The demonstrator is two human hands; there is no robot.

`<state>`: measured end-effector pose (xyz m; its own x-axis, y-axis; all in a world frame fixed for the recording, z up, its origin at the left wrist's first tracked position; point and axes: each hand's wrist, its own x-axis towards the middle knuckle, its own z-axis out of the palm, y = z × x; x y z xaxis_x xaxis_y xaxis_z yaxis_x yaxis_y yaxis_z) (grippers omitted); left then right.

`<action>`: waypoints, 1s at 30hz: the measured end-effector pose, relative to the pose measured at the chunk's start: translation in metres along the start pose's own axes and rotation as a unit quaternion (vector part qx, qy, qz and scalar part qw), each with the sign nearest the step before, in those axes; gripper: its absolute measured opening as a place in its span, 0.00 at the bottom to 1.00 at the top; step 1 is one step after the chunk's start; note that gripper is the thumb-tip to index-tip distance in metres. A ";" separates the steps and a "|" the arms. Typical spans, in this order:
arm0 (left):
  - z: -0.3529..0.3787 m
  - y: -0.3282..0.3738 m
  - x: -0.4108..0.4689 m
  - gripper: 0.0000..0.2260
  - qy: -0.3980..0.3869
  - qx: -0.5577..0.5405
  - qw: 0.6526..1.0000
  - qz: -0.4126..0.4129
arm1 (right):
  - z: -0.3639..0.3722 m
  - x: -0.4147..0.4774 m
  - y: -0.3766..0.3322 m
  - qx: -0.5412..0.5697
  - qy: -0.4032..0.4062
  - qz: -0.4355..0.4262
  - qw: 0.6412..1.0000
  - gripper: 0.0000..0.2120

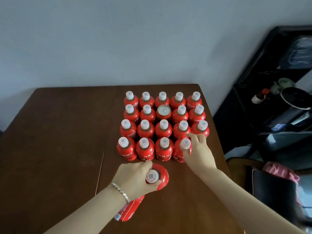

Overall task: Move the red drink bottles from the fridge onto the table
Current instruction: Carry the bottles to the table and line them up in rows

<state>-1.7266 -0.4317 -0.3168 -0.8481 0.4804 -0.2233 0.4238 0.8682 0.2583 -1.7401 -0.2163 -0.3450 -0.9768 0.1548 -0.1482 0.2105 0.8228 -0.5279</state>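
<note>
Closest to the lens, the held bottle (163, 174) is gripped at the neck by the left hand (133, 179), fingers and thumb curled round just under the white cap. Its long axis runs from the cap down-left toward the person, with the base passing under the wrist that wears the bracelet (120, 191). Whether the base touches the surface (59, 141) cannot be told. It is held just in front of the front row, roughly opposite the second and third columns.

Beyond it, the bottle block (146, 129) is stood upright on the right half of the surface in five columns and four rows. One silver-topped can (163, 110) is seated mid second row. Only four bottles are counted in the front row. The fourth, the front-row bottle (178, 154), is upright and pinched at cap and neck by the right hand (199, 152), fingers curled over it.

Key relation: the one unfilled place is judged to be the front right corner, just right of the front-row bottle and largely hidden under the right hand. From the left hand it lies to the right and slightly farther off, with the right arm in between. The right hand is much nearer. A set-down there is likely blocked unless the right hand is cleared; otherwise a new row could be begun straight ahead. Neighbours could be knocked, as the block is tightly packed.

A dark cabinet (253, 107) is seen at the right, well apart; fridge or not cannot be told.
</note>
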 end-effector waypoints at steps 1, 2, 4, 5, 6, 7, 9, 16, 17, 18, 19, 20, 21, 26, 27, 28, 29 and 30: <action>-0.003 0.002 0.002 0.17 0.017 -0.001 1.000 0.013 | -0.001 -0.007 -0.001 -0.009 -0.041 -0.057 0.998 0.24; -0.002 0.005 0.005 0.17 0.038 -0.003 0.999 0.028 | 0.000 -0.018 -0.003 0.001 -0.107 -0.113 0.988 0.27; 0.000 0.014 0.013 0.18 0.049 -0.002 0.997 0.062 | 0.004 -0.036 -0.008 0.012 -0.208 -0.168 0.963 0.34; 0.001 0.018 0.017 0.18 0.052 0.001 0.995 0.082 | 0.008 -0.040 -0.008 -0.001 -0.205 -0.166 0.965 0.38; 0.002 0.022 0.022 0.18 0.055 0.000 0.994 0.098 | 0.012 -0.041 -0.006 -0.018 -0.186 -0.158 0.970 0.40; 0.003 0.025 0.026 0.18 0.056 -0.007 0.992 0.111 | 0.015 -0.044 -0.004 -0.016 -0.160 -0.145 0.976 0.41; 0.006 0.031 0.030 0.18 0.045 -0.003 0.991 0.124 | 0.018 -0.050 0.003 -0.011 -0.109 -0.127 0.986 0.40; 0.012 0.024 0.034 0.18 0.017 -0.017 0.999 0.037 | 0.028 -0.056 0.054 0.122 0.038 0.147 0.981 0.30; 0.012 0.022 0.033 0.17 0.012 -0.013 0.999 0.029 | 0.029 -0.052 0.063 0.137 0.067 0.182 0.971 0.30; 0.012 0.020 0.032 0.17 0.006 -0.006 1.000 0.023 | 0.029 -0.046 0.069 0.153 0.098 0.210 0.961 0.30; 0.012 0.018 0.032 0.16 0.005 0.001 1.000 0.018 | 0.030 -0.040 0.073 0.168 0.127 0.229 0.950 0.30; 0.012 0.016 0.032 0.15 0.007 0.005 1.000 0.011 | 0.031 -0.033 0.074 0.178 0.147 0.237 0.944 0.31; 0.012 0.013 0.031 0.14 0.010 0.008 1.000 0.003 | 0.033 -0.025 0.074 0.186 0.158 0.239 0.940 0.32; 0.014 0.000 0.029 0.11 0.013 0.005 0.999 -0.033 | 0.042 -0.001 0.063 0.198 0.163 0.218 0.942 0.34; 0.015 -0.002 0.028 0.11 0.012 0.001 0.999 -0.036 | 0.044 -0.001 0.062 0.206 0.157 0.226 0.939 0.35; 0.017 -0.004 0.027 0.11 0.012 -0.001 0.999 -0.039 | 0.046 -0.001 0.061 0.219 0.142 0.240 0.935 0.35; 0.019 -0.006 0.027 0.11 0.013 -0.002 0.999 -0.040 | 0.048 -0.001 0.061 0.240 0.117 0.258 0.929 0.35; 0.021 -0.008 0.026 0.11 0.013 -0.003 0.999 -0.042 | 0.050 -0.002 0.060 0.271 0.088 0.280 0.917 0.36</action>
<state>-1.7455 -0.4233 -0.3442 -0.8887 0.4027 -0.2190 0.3495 0.9044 0.2450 -1.7238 -0.1943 -0.4184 -0.6913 0.5946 -0.4105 0.6233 0.2033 -0.7551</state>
